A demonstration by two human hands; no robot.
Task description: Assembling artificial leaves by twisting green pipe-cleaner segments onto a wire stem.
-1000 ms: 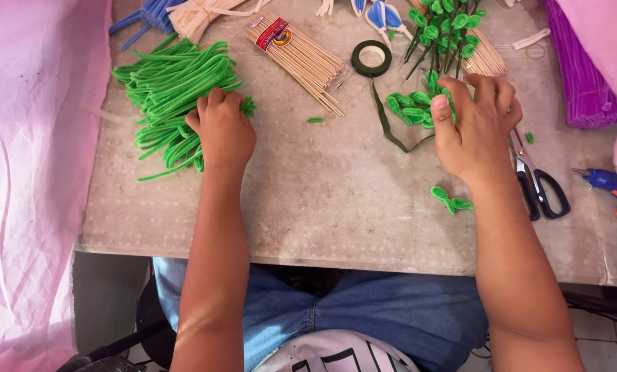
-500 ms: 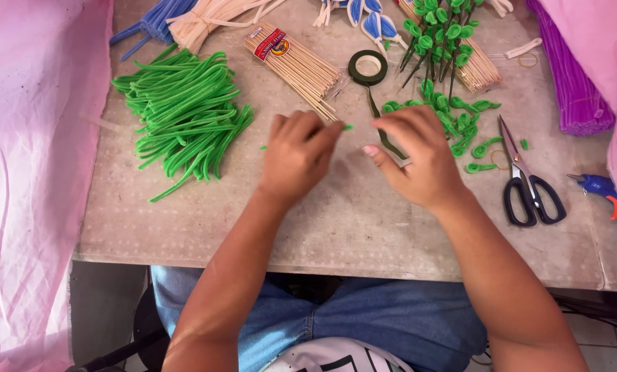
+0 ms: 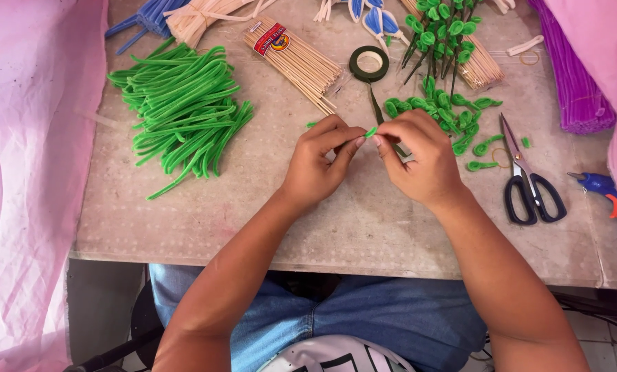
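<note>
While the forearms are braced over the near edge of the tabletop [image 3: 363,227], a short green pipe cleaner piece [image 3: 371,131] is pinched between the two hands just above the middle of the surface. The left hand [image 3: 315,165] is closed on one end of it with thumb and forefinger, and the right hand [image 3: 422,158] is closed on the other end, so that the piece is kept taut and lifted free of the surface. A thin dark stick or stem appears to be held under the right fingers as well, though this cannot be told for certain.

The materials are laid out in an arc within reach: a loose heap of long green pipe cleaners [image 3: 184,107] to the left, a bundle of wooden skewers [image 3: 298,62] behind the hands, and a roll of dark tape [image 3: 369,63] just beyond it. Small finished green loops [image 3: 460,117] are gathered beside the right hand, and black-handled scissors [image 3: 529,179] are left lying further right, near a blue glue gun [image 3: 601,189].
</note>
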